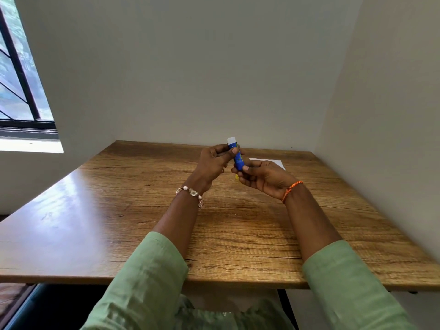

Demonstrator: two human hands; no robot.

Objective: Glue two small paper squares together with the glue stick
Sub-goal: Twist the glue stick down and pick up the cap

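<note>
The glue stick [236,155] is held upright between both hands above the bench [142,210]: left hand [214,163] pinches its upper barrel, right hand [262,177] grips its base. White paper [273,161] lies just beyond the right hand. Twist the base gently; expose little glue.

Two light green sleeves [152,277] come up from the bottom of the frame, loose and creased, ending partway along the forearms. On the left wrist, a beaded bracelet [191,192] with pale flower-shaped pieces. On the right wrist, a braided orange thread band [291,190]. Both hands bare.
</note>
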